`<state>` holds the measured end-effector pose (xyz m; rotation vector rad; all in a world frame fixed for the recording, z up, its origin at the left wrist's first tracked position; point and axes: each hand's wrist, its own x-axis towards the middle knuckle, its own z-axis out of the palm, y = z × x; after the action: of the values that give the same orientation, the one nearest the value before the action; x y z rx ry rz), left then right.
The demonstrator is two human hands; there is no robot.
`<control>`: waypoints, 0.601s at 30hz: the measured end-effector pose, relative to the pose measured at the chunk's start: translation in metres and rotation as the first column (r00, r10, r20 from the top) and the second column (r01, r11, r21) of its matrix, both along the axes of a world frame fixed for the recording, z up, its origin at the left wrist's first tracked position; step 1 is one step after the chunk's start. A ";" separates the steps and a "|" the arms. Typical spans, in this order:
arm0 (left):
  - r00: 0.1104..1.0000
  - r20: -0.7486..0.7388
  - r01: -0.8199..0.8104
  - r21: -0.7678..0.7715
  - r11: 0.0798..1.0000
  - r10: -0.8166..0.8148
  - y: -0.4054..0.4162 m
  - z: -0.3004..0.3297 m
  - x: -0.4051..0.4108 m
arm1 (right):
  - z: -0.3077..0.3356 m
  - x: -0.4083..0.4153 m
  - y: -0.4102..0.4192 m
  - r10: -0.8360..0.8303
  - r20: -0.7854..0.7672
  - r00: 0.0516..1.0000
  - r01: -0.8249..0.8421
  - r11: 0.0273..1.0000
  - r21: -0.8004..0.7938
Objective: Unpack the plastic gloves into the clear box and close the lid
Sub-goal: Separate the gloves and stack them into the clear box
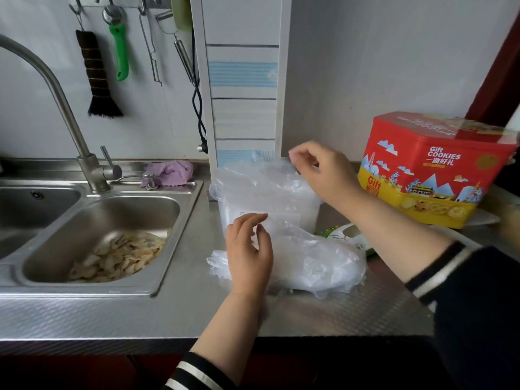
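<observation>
A clear plastic box (pixel 295 204) stands on the steel counter to the right of the sink, stuffed with thin plastic gloves that bulge over its rim (pixel 253 175). In front of it lies a heap of more plastic gloves (pixel 318 263) in a thin bag. My left hand (pixel 249 249) hovers at the box's front, over the heap's left end, fingers loosely curled, holding nothing I can make out. My right hand (pixel 320 170) pinches the plastic at the box's top right. No lid is visible.
A red and yellow cookie tin (pixel 433 170) stands to the right of the box. The steel sink (pixel 109 235) on the left holds pale peelings, with a tap (pixel 56 99) and a purple cloth (pixel 171 171) behind. Utensils hang on the wall. The counter's front edge is near.
</observation>
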<state>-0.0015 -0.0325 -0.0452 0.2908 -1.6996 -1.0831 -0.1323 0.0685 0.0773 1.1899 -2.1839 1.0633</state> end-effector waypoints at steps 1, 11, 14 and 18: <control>1.000 -0.017 0.000 -0.023 1.000 0.000 0.000 0.001 0.000 | -0.006 0.016 0.009 0.042 -0.001 0.999 -0.042 0.999 -0.028; 0.976 -0.216 0.005 -0.128 0.992 -0.033 0.008 0.004 0.007 | -0.050 0.056 0.047 -0.062 0.328 0.943 -0.045 0.950 0.308; 0.969 -0.245 0.005 -0.090 0.996 -0.026 0.011 0.005 0.008 | -0.033 0.053 0.049 -0.025 0.354 0.935 -0.063 0.970 0.234; 0.958 -0.283 -0.060 -0.026 0.998 0.050 0.006 0.001 0.004 | 0.013 0.040 0.045 -0.004 0.292 0.956 -0.032 0.992 0.121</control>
<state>0.0030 -0.0264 -0.0444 0.1516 -1.4445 -1.0023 -0.0920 0.1131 0.0901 1.1638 -2.5023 1.1888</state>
